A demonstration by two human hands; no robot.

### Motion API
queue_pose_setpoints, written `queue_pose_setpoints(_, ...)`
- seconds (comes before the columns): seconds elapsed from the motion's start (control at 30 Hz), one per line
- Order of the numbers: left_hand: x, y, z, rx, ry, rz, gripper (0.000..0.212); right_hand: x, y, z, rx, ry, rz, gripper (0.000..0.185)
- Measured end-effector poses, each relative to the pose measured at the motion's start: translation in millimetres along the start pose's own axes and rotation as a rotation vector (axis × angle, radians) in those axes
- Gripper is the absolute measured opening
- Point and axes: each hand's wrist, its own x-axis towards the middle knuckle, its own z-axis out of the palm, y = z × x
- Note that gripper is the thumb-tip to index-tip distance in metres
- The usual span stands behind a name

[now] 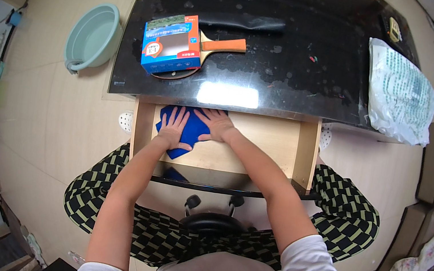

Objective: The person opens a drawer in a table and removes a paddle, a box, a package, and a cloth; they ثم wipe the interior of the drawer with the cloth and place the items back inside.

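Observation:
A blue cloth [191, 131] lies flat at the left side of a pulled-out wooden drawer [267, 144]. My left hand [173, 128] rests palm down on it with the fingers spread. Also palm down, my right hand [216, 124] presses on the cloth's upper right part, thumb and fingers apart. Neither hand grips anything. The far edge of the cloth reaches the table's front edge, where I cannot tell how far it runs on.
On the black glossy table [295, 88] are a blue and orange cardboard box [174, 45], a table tennis paddle [224, 45] partly under it, and a white plastic bag [400, 94]. A pale green basin [94, 37] stands on the floor at left.

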Motion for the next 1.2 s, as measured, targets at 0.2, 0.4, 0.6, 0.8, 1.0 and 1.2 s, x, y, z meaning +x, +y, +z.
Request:
queue_pose_setpoints(0.2, 28, 36, -4, 0.011, 0.035, 0.011, 0.127, -28, 31, -11, 0.104, -0.055, 0.121, 0.092)
queue_pose_setpoints(0.4, 48, 70, -7, 0.013, 0.071, 0.049, 0.124, -56, 51, -12, 0.067, -0.085, 0.214, 0.088)
queue_pose_setpoints(0.6, 55, 103, -9, 0.027, 0.091, 0.118, 0.122, -87, 63, 4, -0.016, 0.033, 0.219, 0.081)
queue_pose_setpoints(0.8, 47, 122, -5, 0.059, 0.113, 0.19, 0.118, -116, 55, 13, -0.044, 0.046, 0.231, 0.077)
queue_pose_setpoints(1.0, 30, 131, -4, 0.141, 0.035, 0.279, 0.116, -139, 42, 29, -0.14, -0.01, 0.229, 0.082)
queue_pose_setpoints(1.2, 22, 122, -9, 0.181, -0.077, 0.313, 0.117, -140, 43, 34, -0.139, 0.057, 0.072, 0.086)
